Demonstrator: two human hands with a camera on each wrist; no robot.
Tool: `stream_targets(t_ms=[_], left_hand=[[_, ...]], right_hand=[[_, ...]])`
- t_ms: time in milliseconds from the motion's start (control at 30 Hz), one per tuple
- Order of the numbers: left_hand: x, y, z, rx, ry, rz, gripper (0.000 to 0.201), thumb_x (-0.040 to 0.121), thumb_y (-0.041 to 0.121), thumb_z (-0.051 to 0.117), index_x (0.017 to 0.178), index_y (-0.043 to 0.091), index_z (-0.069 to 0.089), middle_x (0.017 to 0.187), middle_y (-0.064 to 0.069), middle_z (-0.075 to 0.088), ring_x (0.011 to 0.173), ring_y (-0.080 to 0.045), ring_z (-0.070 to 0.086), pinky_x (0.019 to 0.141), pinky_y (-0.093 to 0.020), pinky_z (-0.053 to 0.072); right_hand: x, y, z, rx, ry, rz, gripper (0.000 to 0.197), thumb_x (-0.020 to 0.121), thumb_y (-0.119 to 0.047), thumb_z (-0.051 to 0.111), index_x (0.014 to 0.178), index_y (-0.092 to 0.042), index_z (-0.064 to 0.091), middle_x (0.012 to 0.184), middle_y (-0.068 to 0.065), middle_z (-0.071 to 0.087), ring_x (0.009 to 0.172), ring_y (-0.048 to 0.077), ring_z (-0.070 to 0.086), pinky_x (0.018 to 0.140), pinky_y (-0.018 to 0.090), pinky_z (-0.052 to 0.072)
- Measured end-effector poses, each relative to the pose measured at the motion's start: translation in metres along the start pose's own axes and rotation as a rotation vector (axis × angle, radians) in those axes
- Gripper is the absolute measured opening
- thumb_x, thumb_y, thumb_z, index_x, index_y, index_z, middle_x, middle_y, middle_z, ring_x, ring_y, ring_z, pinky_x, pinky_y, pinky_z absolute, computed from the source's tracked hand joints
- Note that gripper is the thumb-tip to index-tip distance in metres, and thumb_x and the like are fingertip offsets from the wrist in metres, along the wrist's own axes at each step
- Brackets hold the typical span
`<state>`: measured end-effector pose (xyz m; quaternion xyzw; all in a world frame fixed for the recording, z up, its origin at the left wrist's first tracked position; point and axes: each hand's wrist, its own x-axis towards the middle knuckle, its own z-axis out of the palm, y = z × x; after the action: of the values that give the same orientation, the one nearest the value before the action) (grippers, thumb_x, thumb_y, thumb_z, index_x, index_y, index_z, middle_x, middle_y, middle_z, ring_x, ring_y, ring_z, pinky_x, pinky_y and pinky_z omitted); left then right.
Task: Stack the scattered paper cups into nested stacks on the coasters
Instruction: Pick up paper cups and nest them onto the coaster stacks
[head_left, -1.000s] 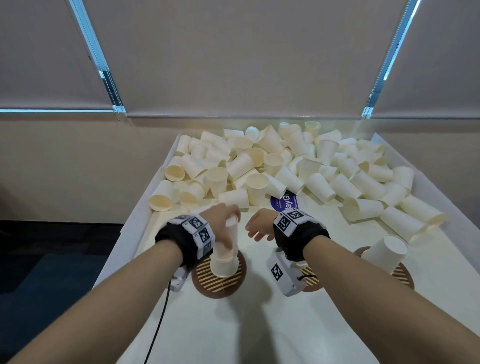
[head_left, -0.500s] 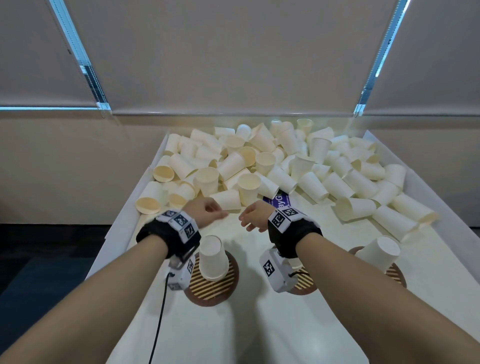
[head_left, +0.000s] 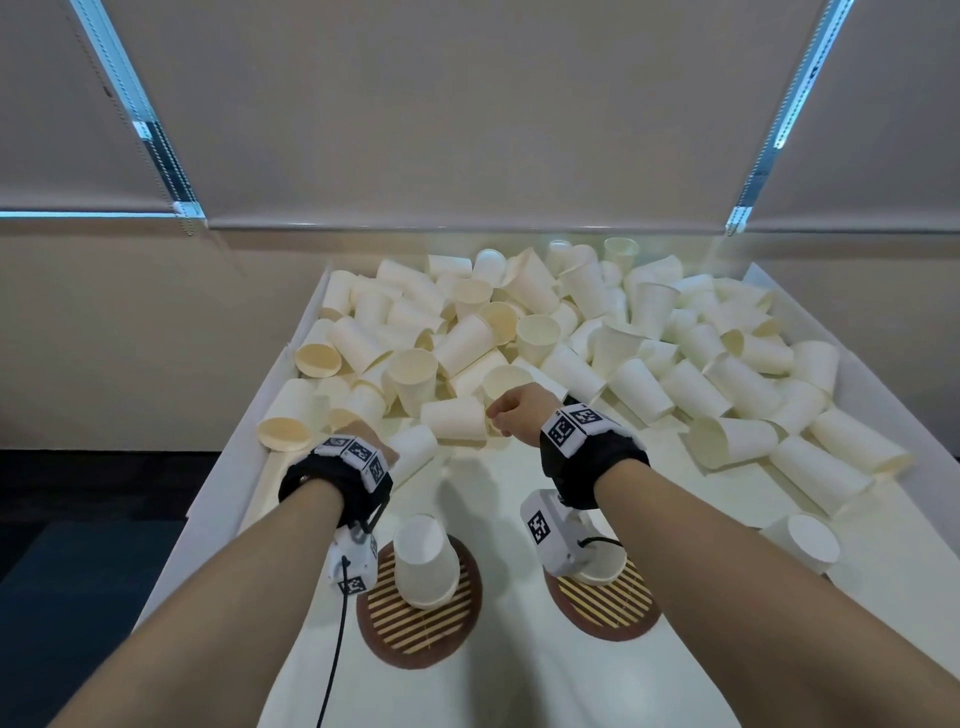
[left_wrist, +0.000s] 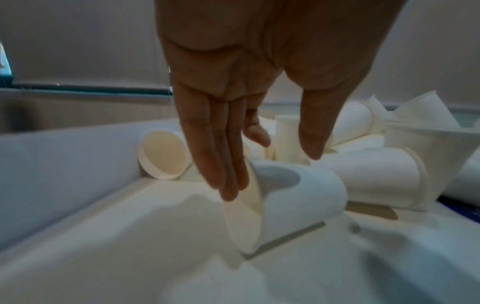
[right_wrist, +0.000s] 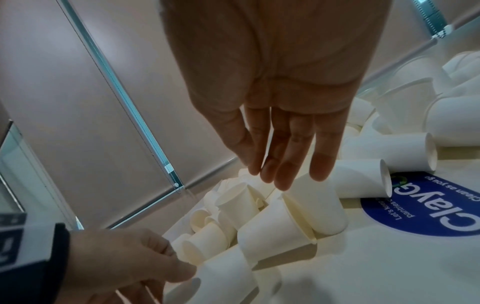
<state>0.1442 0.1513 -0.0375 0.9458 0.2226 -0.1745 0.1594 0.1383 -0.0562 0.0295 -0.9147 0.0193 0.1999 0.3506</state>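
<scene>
Seen from the head camera, a white bench (head_left: 519, 675) holds a large heap of paper cups (head_left: 545, 332) spread from 10 to 2 o'clock, most lying on their sides. Nearer the person, three round striped coasters sit in a row. The left coaster (head_left: 415, 623), at 6 o'clock, carries one upside-down cup (head_left: 423, 561). The middle coaster (head_left: 608, 597), at 5 o'clock, holds a cup partly hidden by the wrist camera. At 4 o'clock another upside-down cup (head_left: 808, 540) hides most of the third coaster.

The left hand (head_left: 379, 441) reaches to a cup on its side (head_left: 415, 449) at the near edge of the heap; its grip is apart, fingers (left_wrist: 223, 164) straight and touching the rim, thumb clear of the wall. The right hand (head_left: 519, 410) hovers at 12 o'clock over another tipped cup (right_wrist: 314, 205); its grip is also apart, fingertips at the cup's wall, nothing clamped yet.

Judging by this, the task has barely begun: each coaster has roughly one cup, no tall nest is visible, and dozens of cups remain scattered.
</scene>
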Motion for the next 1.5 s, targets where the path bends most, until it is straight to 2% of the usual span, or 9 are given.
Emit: stream_targets(t_ms=[167,400,500,600,733,833,1033,1333,1500], left_hand=[[0.01,0.013,-0.006,-0.398,0.026,0.048,0.023,0.087,0.004,0.051,0.105,-0.001,0.066,0.103,-0.022,0.069,0.093,-0.033,0.067,0.088,-0.035,0.053],[0.007,0.051,-0.057,-0.718,0.054,0.222,0.028,0.091,0.009,0.043,0.085,0.015,0.07,0.122,-0.011,0.061,0.117,-0.034,0.052,0.103,-0.041,0.042],[0.007,0.071,-0.066,-0.869,-0.027,0.323,0.037,0.089,0.005,0.037,0.071,0.024,0.062,0.117,-0.009,0.061,0.115,-0.032,0.052,0.095,-0.038,0.042],[0.023,0.076,-0.065,-0.933,0.052,0.316,0.029,0.094,0.011,0.034,0.095,0.02,0.062,0.117,-0.012,0.06,0.094,-0.026,0.054,0.079,-0.035,0.044],[0.043,0.065,-0.047,-0.451,0.265,0.294,0.033,0.095,0.007,0.037,0.124,0.01,0.053,0.116,-0.014,0.062,0.102,-0.033,0.059,0.087,-0.039,0.047],[0.054,0.055,-0.036,0.073,0.082,0.411,0.045,0.09,0.004,0.049,0.134,0.013,0.046,0.134,-0.011,0.051,0.121,-0.029,0.05,0.097,-0.034,0.041],[0.058,0.044,-0.018,0.267,0.013,0.429,0.028,0.09,0.003,0.046,0.115,0.003,0.06,0.11,-0.016,0.062,0.105,-0.03,0.055,0.087,-0.032,0.045],[0.018,0.058,-0.064,-0.381,0.417,0.505,0.037,0.099,0.027,0.04,0.093,-0.006,0.057,0.089,-0.026,0.065,0.085,-0.038,0.061,0.078,-0.039,0.047],[-0.003,0.08,-0.073,-0.845,0.006,0.329,0.041,0.1,0.034,0.034,0.101,-0.001,0.054,0.076,-0.02,0.063,0.05,-0.023,0.062,0.058,-0.032,0.053]], right_hand=[[0.017,-0.001,-0.004,0.008,-0.016,0.017,0.033,0.086,-0.007,0.061,0.119,-0.011,0.063,0.119,0.009,0.064,0.108,0.023,0.06,0.089,0.027,0.045],[0.032,-0.012,-0.005,-0.011,-0.018,-0.129,0.094,0.067,-0.024,0.083,0.145,-0.017,0.029,0.145,0.004,0.037,0.133,0.022,0.039,0.106,0.033,0.035],[0.036,-0.021,-0.002,0.059,0.026,-0.219,0.086,0.069,-0.026,0.081,0.14,-0.02,0.034,0.128,0.006,0.05,0.115,0.022,0.049,0.088,0.025,0.039],[0.039,-0.021,-0.005,0.222,0.081,-0.214,0.068,0.071,-0.018,0.078,0.129,-0.02,0.043,0.109,0.003,0.054,0.097,0.021,0.053,0.078,0.03,0.046],[0.042,-0.007,-0.018,0.192,0.072,-0.137,0.066,0.071,-0.008,0.075,0.129,-0.018,0.045,0.104,0.002,0.052,0.097,0.022,0.052,0.087,0.031,0.046],[0.046,0.005,-0.024,0.18,0.06,-0.098,0.065,0.072,-0.003,0.073,0.129,-0.017,0.046,0.098,-0.002,0.051,0.094,0.02,0.05,0.09,0.032,0.046],[0.053,0.015,-0.024,0.221,0.071,-0.08,0.064,0.07,-0.003,0.075,0.126,-0.019,0.049,0.09,-0.005,0.053,0.093,0.021,0.051,0.083,0.03,0.045],[0.046,0.018,-0.027,0.455,0.113,-0.06,0.066,0.071,-0.004,0.075,0.129,-0.017,0.046,0.09,-0.009,0.048,0.1,0.021,0.052,0.094,0.042,0.051],[0.026,0.006,-0.025,0.575,0.127,-0.176,0.06,0.075,-0.011,0.076,0.128,-0.016,0.047,0.104,0.001,0.054,0.093,0.023,0.059,0.089,0.039,0.053]])
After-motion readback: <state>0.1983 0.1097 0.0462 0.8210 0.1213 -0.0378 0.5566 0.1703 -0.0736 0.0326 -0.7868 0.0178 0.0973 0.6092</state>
